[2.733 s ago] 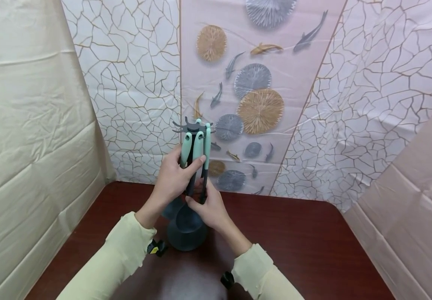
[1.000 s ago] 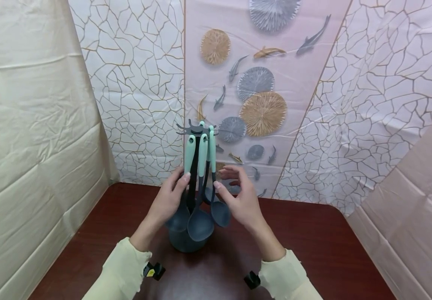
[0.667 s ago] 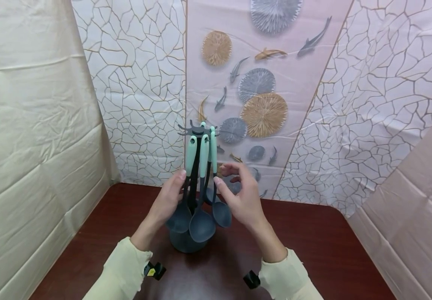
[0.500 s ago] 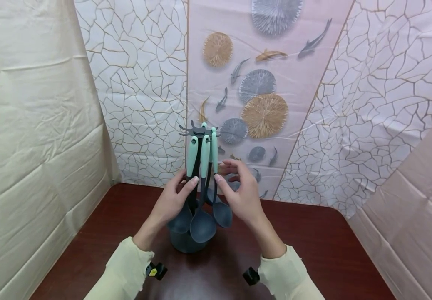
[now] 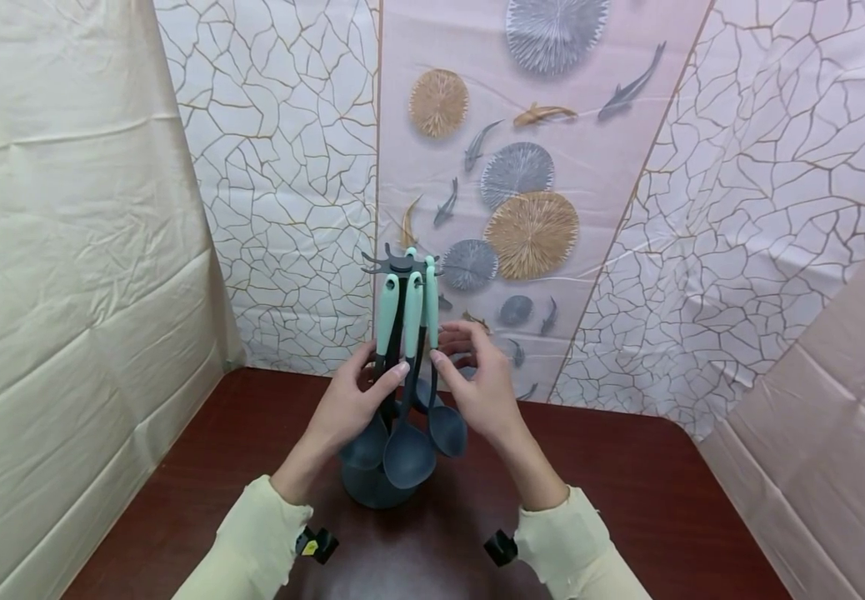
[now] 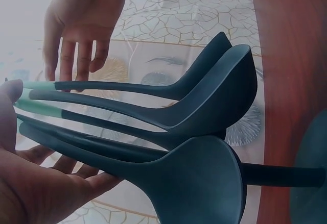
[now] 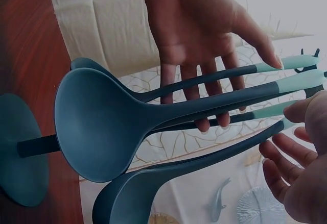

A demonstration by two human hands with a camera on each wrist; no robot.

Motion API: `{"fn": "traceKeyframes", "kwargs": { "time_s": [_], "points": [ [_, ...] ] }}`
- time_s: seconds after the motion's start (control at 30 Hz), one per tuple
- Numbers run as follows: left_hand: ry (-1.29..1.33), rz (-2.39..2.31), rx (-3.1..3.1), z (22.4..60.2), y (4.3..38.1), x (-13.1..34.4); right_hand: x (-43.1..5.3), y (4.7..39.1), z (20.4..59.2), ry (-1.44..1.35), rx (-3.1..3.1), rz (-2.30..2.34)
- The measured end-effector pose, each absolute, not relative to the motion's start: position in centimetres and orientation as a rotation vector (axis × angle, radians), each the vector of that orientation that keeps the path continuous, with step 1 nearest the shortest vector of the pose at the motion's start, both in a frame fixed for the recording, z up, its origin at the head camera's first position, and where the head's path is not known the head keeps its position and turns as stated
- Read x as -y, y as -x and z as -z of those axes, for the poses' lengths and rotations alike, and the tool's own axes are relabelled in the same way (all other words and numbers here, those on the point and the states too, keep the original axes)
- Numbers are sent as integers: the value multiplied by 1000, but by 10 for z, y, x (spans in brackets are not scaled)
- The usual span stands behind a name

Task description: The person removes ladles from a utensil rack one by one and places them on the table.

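A dark utensil stand with a hooked top [image 5: 400,264] and a round base [image 5: 377,490] stands on the table. Several dark utensils with mint handles hang around it, including a front ladle [image 5: 410,454], a right-hand ladle [image 5: 447,431] and a left utensil [image 5: 365,446] partly hidden by fingers. My left hand [image 5: 346,400] lies beside the left shafts, fingers spread behind them in the right wrist view and thumb near the front ladle's shaft. My right hand [image 5: 485,392] is loosely bent, its thumb tip at the right-hand ladle's handle; contact is unclear.
The reddish-brown table [image 5: 590,475] extends on both sides of the stand. A patterned cloth [image 5: 297,183] hangs behind it, with a plain beige cloth [image 5: 87,292] at the left and another [image 5: 837,450] at the right.
Both hands earlier gripped the bunched utensils higher up; the right hand then drew off to the right. Lately the left thumb moved right towards the front ladle. The ladles now face forward.
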State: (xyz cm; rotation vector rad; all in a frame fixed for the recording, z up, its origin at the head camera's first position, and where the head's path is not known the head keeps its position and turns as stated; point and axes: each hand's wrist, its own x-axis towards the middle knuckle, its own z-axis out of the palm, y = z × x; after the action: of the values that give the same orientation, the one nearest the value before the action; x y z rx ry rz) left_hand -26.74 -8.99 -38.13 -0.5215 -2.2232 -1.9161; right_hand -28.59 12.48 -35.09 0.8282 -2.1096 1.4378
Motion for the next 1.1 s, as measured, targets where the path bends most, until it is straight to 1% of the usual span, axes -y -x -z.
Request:
{"fn": "traceKeyframes", "kwargs": {
  "time_s": [0.6, 0.8, 1.1],
  "points": [
    [509, 1872, 2247, 383, 266, 89, -128, 291, 357, -838, 2230, -1327],
    [443, 1781, 2293, 383, 265, 86, -128, 291, 359, -843, 2269, -1243],
    [383, 1786, 2278, 382, 264, 84, -128, 289, 358, -850, 2269, -1248]
  ]
}}
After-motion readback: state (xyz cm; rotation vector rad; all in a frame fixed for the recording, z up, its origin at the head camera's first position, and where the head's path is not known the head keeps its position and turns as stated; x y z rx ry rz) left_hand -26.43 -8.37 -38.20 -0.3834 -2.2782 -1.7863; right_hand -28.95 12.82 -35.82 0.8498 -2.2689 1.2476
